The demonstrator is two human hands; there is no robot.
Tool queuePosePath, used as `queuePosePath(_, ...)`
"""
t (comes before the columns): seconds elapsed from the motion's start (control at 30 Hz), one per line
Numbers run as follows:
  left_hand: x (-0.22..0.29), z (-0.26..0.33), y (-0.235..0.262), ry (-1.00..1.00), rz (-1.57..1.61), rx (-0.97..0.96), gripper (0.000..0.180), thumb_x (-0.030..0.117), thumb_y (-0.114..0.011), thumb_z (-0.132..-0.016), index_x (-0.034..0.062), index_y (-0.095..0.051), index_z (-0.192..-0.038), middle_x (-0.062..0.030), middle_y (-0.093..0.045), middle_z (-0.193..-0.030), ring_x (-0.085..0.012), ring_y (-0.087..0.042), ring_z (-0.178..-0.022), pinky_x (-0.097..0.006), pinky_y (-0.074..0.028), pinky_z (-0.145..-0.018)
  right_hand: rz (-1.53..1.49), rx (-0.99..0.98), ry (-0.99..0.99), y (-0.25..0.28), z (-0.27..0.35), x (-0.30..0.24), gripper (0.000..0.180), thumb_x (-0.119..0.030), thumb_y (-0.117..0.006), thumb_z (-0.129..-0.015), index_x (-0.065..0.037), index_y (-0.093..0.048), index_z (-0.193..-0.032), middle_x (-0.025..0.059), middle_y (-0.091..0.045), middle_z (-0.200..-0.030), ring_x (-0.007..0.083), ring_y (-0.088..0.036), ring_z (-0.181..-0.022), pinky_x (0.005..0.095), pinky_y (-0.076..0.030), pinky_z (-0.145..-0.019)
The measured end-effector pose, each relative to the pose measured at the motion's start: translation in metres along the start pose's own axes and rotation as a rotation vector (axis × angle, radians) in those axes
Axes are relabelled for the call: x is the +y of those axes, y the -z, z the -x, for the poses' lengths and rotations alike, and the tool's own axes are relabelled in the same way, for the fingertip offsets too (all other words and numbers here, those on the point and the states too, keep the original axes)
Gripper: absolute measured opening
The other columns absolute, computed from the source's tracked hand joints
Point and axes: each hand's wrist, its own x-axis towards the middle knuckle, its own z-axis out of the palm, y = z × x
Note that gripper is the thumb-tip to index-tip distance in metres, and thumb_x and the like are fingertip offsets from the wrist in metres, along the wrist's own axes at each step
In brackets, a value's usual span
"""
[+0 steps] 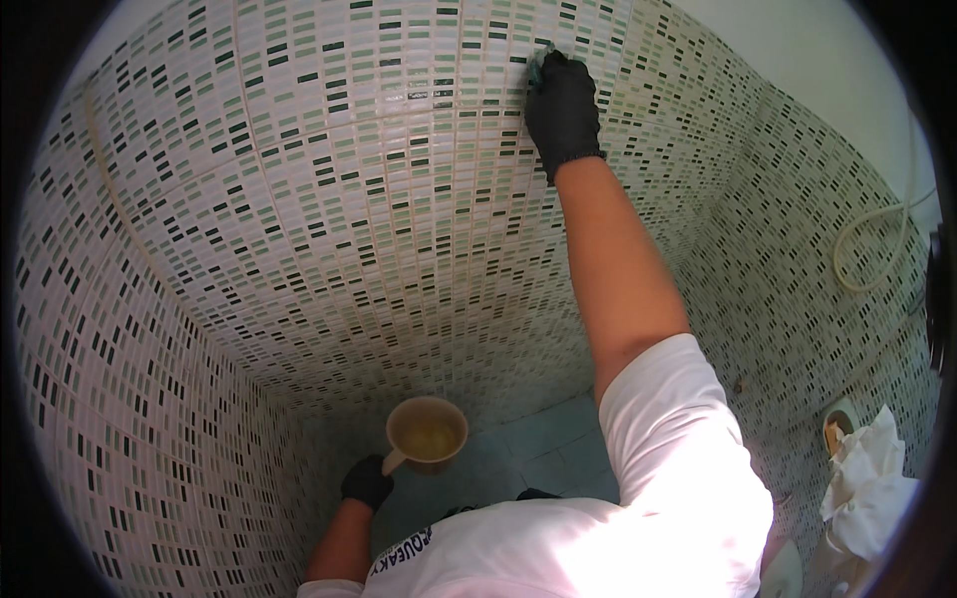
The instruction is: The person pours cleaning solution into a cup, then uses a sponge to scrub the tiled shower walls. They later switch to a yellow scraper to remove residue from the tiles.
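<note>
My right hand [564,108], in a black glove, is stretched up against the tiled wall [399,179]. Its fingers are closed on a green scrubbing pad [539,64], of which only an edge shows past the glove. Low on the left, my left hand [369,483], gloved in black too, grips the handle of a beige plastic dipper [427,407]. The dipper is held upright above the floor with yellowish liquid [429,439] in it. Wet, shiny patches show on the tiles left of my right hand.
Tiled walls with green and black pieces close in on both sides. A pale hose [882,281] loops on the right wall. Crumpled white plastic [865,478] hangs at the lower right, beside a round holder [840,419]. Blue-green floor tiles [538,448] lie below.
</note>
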Motion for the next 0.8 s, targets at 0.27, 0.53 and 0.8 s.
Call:
queuePosePath(0.27,-0.010,-0.010,0.001,-0.022,0.000,0.019,0.027,0.018,-0.058,-0.072,0.0071,-0.061,-0.097,-0.0174,-0.063,-0.096,-0.0339,-0.060,-0.092,-0.043,-0.047,-0.080,-0.955,-0.062,-0.278,-0.014,0.033,0.032,0.031,-0.011,-0.053,-0.082,-0.003,-0.061,-0.111,0.0072,-0.063,-0.088,0.0150,-0.057,-0.079,0.0280,-0.045,-0.068)
queuePosePath(0.53,-0.019,-0.005,0.002,-0.012,0.031,0.061,0.024,0.016,-0.056,-0.072,0.0079,-0.061,-0.095,-0.0172,-0.063,-0.095,-0.0339,-0.060,-0.092,-0.043,-0.047,-0.080,-0.792,0.089,-0.402,0.021,0.006,0.028,0.036,-0.029,-0.053,-0.088,0.000,-0.060,-0.107,0.0167,-0.065,-0.097,0.0286,-0.061,-0.081,0.0342,-0.046,-0.073)
queuePosePath(0.8,-0.023,-0.006,-0.002,-0.057,0.026,0.033,0.026,0.019,-0.058,-0.073,0.0079,-0.061,-0.096,-0.0175,-0.062,-0.097,-0.0348,-0.059,-0.093,-0.043,-0.047,-0.080,-0.240,0.104,-0.469,-0.005,-0.008,0.057,0.046,-0.044,-0.051,-0.085,-0.004,-0.061,-0.105,0.0177,-0.064,-0.099,0.0336,-0.060,-0.097,0.0406,-0.045,-0.084)
